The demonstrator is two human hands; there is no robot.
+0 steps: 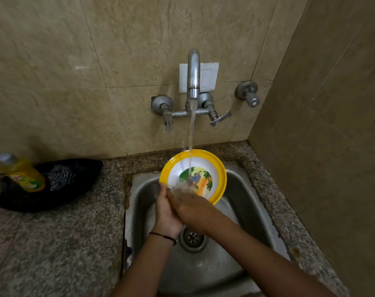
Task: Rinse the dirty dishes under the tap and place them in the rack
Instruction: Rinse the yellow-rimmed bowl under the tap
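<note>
Head view: both forearms reach in from the near edge over a steel sink [242, 189], crossing above its drain [192, 237], which lies just under the wrists. The left hand [166, 211], with a thin black band [163, 235] round its wrist, grips the near-left rim of a plate [216, 168]; its fingertips show curled at the edge. The right hand [192, 207] lies across the left one, touching it, with its fingers [179, 192] on the near part of the plate's face. Splashing water blurs them, so I cannot tell whether they lie flat or bent.

The plate sits just beyond both hands, over the far end of the sink. It is tilted, face up toward the camera, white with a yellow rim and a coloured picture in the middle. A stream of water [192, 129] falls onto that picture and runs down over the right fingers.

Well to the left of the hands, on the speckled counter [54, 243], a yellow bottle [26, 174] leans on a black tray [86, 166] that also holds a steel scrubber [60, 176].

Farther off, straight beyond the plate, the tap [193, 71] stands out from the tiled wall, a lever on each side of it. A separate valve [247, 93] is mounted to its right.
</note>
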